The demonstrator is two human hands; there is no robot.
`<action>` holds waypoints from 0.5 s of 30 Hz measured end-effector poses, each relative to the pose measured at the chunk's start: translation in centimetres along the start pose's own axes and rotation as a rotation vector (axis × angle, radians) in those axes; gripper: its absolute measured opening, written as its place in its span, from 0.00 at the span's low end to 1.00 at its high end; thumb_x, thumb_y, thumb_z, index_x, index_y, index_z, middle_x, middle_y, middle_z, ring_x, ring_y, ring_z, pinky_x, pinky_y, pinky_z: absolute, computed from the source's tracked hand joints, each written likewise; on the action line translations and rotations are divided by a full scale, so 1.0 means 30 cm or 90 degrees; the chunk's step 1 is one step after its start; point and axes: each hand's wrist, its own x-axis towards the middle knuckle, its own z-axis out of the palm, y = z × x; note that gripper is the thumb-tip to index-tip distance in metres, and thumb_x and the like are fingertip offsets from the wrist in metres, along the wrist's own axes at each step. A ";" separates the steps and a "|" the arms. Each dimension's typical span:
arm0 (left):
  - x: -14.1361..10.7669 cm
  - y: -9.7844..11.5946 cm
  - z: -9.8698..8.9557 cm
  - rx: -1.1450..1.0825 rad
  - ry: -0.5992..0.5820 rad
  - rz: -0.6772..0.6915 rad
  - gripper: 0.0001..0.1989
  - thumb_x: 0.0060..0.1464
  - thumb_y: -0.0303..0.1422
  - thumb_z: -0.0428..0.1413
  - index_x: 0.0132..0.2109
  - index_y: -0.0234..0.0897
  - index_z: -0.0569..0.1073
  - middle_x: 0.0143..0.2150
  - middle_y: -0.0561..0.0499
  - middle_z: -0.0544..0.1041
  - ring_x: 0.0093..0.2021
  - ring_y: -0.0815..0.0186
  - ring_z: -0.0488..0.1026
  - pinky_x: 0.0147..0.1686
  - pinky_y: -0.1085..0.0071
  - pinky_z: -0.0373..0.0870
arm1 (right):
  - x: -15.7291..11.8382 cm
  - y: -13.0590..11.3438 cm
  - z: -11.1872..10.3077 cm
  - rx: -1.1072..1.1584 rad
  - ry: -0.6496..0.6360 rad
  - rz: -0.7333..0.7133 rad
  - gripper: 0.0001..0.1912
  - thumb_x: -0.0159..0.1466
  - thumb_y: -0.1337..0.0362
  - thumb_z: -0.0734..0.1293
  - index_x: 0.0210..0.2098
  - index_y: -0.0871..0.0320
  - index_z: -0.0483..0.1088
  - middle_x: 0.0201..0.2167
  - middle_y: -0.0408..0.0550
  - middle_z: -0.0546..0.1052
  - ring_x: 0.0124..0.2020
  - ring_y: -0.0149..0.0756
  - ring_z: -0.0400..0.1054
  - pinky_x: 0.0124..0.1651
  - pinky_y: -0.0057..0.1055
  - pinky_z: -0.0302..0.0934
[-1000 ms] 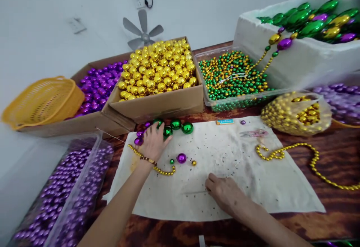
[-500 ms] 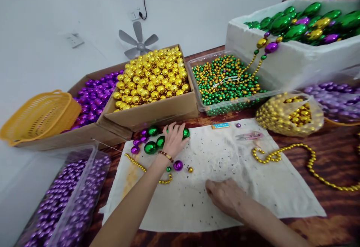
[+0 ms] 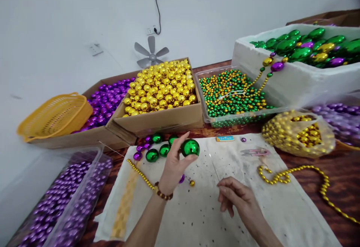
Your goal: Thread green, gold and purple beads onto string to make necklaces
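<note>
Between the thumb and fingers of my left hand (image 3: 176, 164) is a large green bead (image 3: 190, 148), held up above the white cloth (image 3: 197, 217). My right hand (image 3: 234, 196) pinches a thin needle (image 3: 213, 164) that points up and to the left. Other green beads (image 3: 152, 155) and small purple beads (image 3: 137, 156) lie behind and left of my left hand. A gold bead string (image 3: 142, 174) runs along the cloth to my left wrist, which hides part of it. A purple bead (image 3: 182, 178), partly covered by that hand, sits near a small gold bead (image 3: 192, 183).
Pink-handled thread snips (image 3: 255, 152) lie at the cloth's right, near a loose gold bead chain (image 3: 284, 177). Behind stand a carton of gold beads (image 3: 160, 123), a clear bin of green and gold beads (image 3: 233, 119) and a foam box (image 3: 261, 63). A purple-bead tub (image 3: 64, 198) is at left.
My left hand has picked up a green bead from the group and lifted it. My right hand has risen off the cloth, the needle now showing. The view has tilted upward.
</note>
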 end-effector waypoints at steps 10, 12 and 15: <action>-0.012 0.002 0.030 -0.047 0.099 0.068 0.23 0.45 0.32 0.64 0.50 0.42 0.72 0.50 0.47 0.71 0.51 0.60 0.68 0.50 0.67 0.65 | -0.017 0.021 0.023 -0.096 0.074 -0.077 0.19 0.63 0.49 0.63 0.39 0.60 0.71 0.26 0.49 0.75 0.24 0.34 0.68 0.20 0.25 0.54; 0.000 -0.001 0.021 -0.089 0.135 0.031 0.21 0.48 0.33 0.62 0.51 0.42 0.73 0.52 0.47 0.71 0.51 0.60 0.69 0.49 0.68 0.66 | -0.030 0.023 0.014 -0.128 0.086 -0.100 0.18 0.63 0.50 0.63 0.37 0.59 0.72 0.26 0.50 0.75 0.24 0.35 0.69 0.22 0.26 0.57; 0.016 0.002 0.011 -0.180 0.159 -0.023 0.21 0.49 0.33 0.61 0.52 0.42 0.74 0.47 0.49 0.75 0.45 0.64 0.71 0.46 0.70 0.67 | -0.045 0.026 0.012 -0.174 0.089 -0.145 0.15 0.64 0.53 0.63 0.35 0.57 0.73 0.24 0.48 0.75 0.24 0.35 0.70 0.23 0.26 0.60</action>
